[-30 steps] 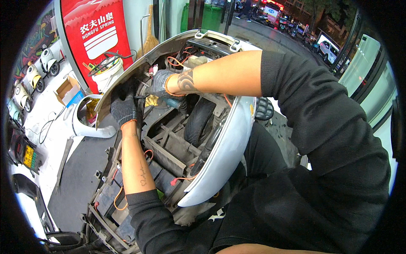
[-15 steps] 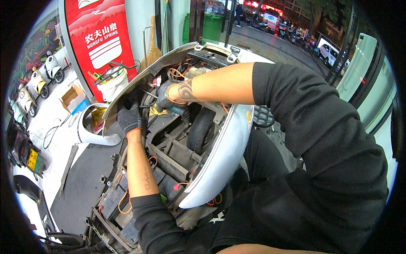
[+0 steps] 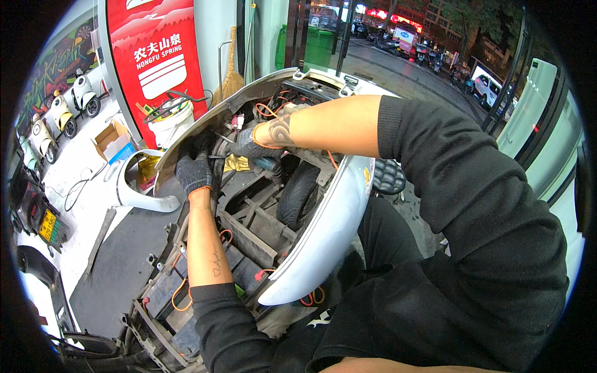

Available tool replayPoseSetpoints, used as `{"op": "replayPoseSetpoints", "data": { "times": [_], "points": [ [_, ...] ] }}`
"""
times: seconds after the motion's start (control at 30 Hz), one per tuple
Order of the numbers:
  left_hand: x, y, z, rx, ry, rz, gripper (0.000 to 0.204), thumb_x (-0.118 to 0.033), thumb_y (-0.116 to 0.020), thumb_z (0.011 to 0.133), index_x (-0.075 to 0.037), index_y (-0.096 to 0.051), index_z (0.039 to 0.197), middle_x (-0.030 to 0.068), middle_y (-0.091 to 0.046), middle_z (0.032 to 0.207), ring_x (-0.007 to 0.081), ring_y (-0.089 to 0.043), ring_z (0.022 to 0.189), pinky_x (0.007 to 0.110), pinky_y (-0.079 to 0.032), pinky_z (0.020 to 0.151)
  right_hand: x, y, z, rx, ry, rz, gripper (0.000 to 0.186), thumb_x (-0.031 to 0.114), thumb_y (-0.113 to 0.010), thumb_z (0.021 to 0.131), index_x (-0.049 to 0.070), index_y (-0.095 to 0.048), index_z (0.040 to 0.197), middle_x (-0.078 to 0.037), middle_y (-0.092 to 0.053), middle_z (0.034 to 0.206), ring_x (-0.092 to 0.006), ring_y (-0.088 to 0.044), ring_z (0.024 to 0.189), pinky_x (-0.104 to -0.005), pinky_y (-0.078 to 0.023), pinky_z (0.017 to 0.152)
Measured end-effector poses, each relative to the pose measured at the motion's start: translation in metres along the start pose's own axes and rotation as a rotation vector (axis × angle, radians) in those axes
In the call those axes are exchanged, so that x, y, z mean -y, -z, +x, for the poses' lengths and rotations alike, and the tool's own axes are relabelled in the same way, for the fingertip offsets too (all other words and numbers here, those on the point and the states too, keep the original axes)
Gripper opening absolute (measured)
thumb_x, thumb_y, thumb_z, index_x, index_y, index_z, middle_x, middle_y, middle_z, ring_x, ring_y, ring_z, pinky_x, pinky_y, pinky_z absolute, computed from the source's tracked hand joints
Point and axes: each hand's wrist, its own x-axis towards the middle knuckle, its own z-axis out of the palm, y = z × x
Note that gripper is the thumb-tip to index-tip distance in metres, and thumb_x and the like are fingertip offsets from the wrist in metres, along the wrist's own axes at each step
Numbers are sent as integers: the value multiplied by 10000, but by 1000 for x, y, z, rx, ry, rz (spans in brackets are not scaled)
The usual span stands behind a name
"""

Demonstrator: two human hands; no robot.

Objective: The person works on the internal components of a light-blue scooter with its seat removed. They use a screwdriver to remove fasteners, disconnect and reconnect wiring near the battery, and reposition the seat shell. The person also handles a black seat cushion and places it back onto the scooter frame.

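Both of my hands wear dark grey knit gloves with orange cuffs and reach into the opened body of a scooter. My right hand [image 3: 249, 143] is closed at the far end of the frame opening, and a thin metal rod [image 3: 222, 136] sticks out leftward from its fingers. To its left, my left hand [image 3: 194, 171] reaches under the edge of the pale body panel [image 3: 214, 110]. Its fingers fade into the dark there, so their grip is hidden. Below the hands lie the black tyre [image 3: 297, 196] and metal frame [image 3: 255, 239]. Orange wires [image 3: 267, 110] run beyond the right hand.
A detached white curved panel [image 3: 146, 199] lies on the floor at left, near an open cardboard box [image 3: 112, 142]. A white bucket [image 3: 173, 124] of tools and cables stands behind the scooter, beside a straw broom [image 3: 232, 78]. Small scooters [image 3: 82, 96] are parked far left.
The whole view has shifted slightly. Both hands stay at nearly the same places on the scooter, the right one still with the rod.
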Motion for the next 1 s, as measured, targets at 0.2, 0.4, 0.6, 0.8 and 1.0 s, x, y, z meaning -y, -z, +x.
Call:
{"op": "replayPoseSetpoints", "data": {
  "times": [0.2,0.4,0.6,0.8,1.0],
  "points": [
    [1,-3,-1,-12,-15,-2,441,-170,-688,857,-12,-643,1266,205,-670,1251,354,-619,1206,411,-470,1022,18,10,-29,-130,-455,803,635,427,-802,772,144,-628,1313,-89,-720,1159,-351,-692,1022,-435,-552,857],
    [1,-2,7,-40,-9,168,424,-249,-689,857,2,-679,1198,258,-665,1206,423,-633,1134,474,-485,989,14,23,-32,-142,-168,91,611,518,-798,741,195,-682,1246,-94,-722,1143,-347,-689,1003,-454,-526,898],
    [-6,-1,8,-45,43,241,421,-249,-687,847,11,-690,1179,272,-664,1194,427,-633,1128,472,-487,985,8,5,-6,73,-51,-321,561,541,-788,732,182,-735,1160,-56,-703,1219,-301,-681,1084,-404,-528,937],
    [-9,-1,9,-36,-2,169,425,-252,-682,849,5,-691,1187,272,-665,1194,421,-637,1129,465,-487,988,20,18,-21,-98,-443,307,547,415,-722,840,217,-624,1341,-62,-682,1272,-291,-679,1101,-420,-538,930],
    [-5,-4,11,-50,27,178,448,-246,-697,798,-4,-697,1174,257,-678,1175,409,-640,1122,472,-489,987,29,39,-45,70,-112,-100,750,529,-818,691,134,-654,1307,-93,-693,1248,-312,-682,1077,-428,-542,914]
  ]
}}
